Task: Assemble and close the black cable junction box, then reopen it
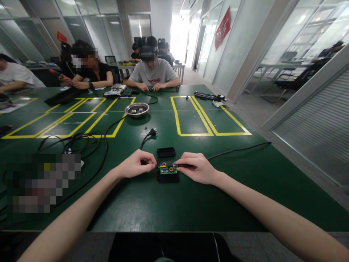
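Note:
A small green circuit board (167, 169) with coils sits in a black case half (168, 178) on the green table (163, 207). My left hand (136, 164) is closed in a pinch at the board's left end, on the black cable that leads to a plug (152, 131). My right hand (197, 167) is closed on the black cable (240, 149) at the board's right end. The flat black lid (166, 151) lies just beyond the board, apart from both hands.
A metal bowl (137, 108) stands mid-table among yellow tape lines (191, 120). Tangled black cables (76, 143) lie at the left. Two people sit at the far edge, another at far left. A black tool (209, 96) lies at the back right.

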{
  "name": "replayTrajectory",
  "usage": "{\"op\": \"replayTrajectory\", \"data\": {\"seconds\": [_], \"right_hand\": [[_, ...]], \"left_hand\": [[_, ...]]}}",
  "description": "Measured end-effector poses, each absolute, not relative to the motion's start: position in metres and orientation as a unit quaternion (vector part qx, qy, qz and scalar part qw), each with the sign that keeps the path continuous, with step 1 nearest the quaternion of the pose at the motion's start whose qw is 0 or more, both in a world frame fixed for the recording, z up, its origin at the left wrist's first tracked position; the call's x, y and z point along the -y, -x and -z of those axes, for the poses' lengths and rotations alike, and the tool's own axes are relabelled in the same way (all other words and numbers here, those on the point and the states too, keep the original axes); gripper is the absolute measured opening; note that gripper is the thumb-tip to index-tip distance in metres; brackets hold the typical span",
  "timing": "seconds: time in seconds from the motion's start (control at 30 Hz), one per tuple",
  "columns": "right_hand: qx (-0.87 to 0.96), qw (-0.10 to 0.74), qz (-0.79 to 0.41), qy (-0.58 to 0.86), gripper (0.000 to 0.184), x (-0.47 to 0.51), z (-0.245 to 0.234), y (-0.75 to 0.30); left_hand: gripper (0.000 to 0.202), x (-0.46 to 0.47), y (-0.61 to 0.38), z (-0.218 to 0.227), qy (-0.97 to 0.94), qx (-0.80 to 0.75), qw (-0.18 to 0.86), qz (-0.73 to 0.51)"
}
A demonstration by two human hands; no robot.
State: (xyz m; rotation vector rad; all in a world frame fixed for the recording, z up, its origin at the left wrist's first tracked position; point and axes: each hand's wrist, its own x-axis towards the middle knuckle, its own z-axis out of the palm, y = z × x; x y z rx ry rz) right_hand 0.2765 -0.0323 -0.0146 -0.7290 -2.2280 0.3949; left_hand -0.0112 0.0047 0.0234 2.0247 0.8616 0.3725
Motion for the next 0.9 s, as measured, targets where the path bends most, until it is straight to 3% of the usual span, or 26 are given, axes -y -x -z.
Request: {"op": "replayTrajectory", "data": {"seconds": [0.13,0.37,0.6,0.9], "right_hand": [[0.888,0.344,-0.174,0.252,0.016,0.038,0.01,-0.277],[0.915,0.272,-0.161,0.252,0.016,0.034,0.004,-0.286],[0.915,0.228,-0.161,0.293,0.018,0.027,0.001,-0.294],[0.895,0.264,-0.109,0.343,0.025,0.018,0.004,-0.299]], "left_hand": [[0.022,-0.001,0.012,-0.031,-0.787,-0.342,0.503,-0.102],[0.015,-0.001,0.008,-0.027,-0.778,-0.343,0.52,-0.075],[0.018,-0.001,0.005,-0.025,-0.784,-0.367,0.494,-0.08],[0.025,-0.006,0.005,-0.019,-0.815,-0.389,0.401,-0.152]]}}
